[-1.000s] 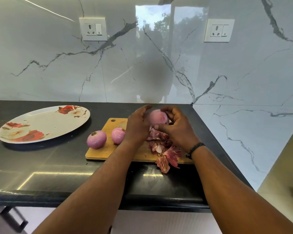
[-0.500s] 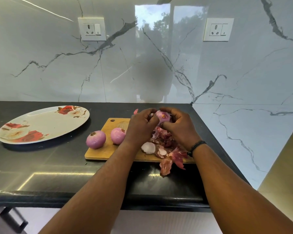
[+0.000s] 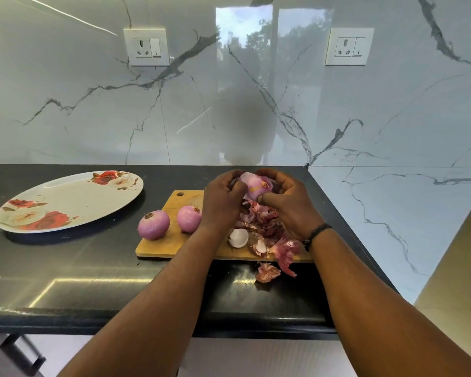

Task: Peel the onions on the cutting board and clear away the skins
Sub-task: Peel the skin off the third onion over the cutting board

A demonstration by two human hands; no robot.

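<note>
Both hands hold one pink onion (image 3: 256,186) above the far right part of the wooden cutting board (image 3: 172,244). My left hand (image 3: 222,202) grips its left side and my right hand (image 3: 288,205) curls round its right side, thumb pressed under it. Two peeled onions lie to the left: one (image 3: 153,225) at the board's left edge, the other (image 3: 189,219) on the board beside my left wrist. A heap of reddish onion skins (image 3: 264,229) lies on the board under my hands. One skin piece (image 3: 267,272) lies on the counter in front of the board.
A large oval plate (image 3: 65,202) with red flower print sits on the black counter (image 3: 65,268) to the left. The marble wall runs behind and along the right. The counter's front edge is close to me.
The onion was turned in my hands, its root end now facing me. A pale piece dropped onto the board below my left wrist, and a skin fell onto the counter.
</note>
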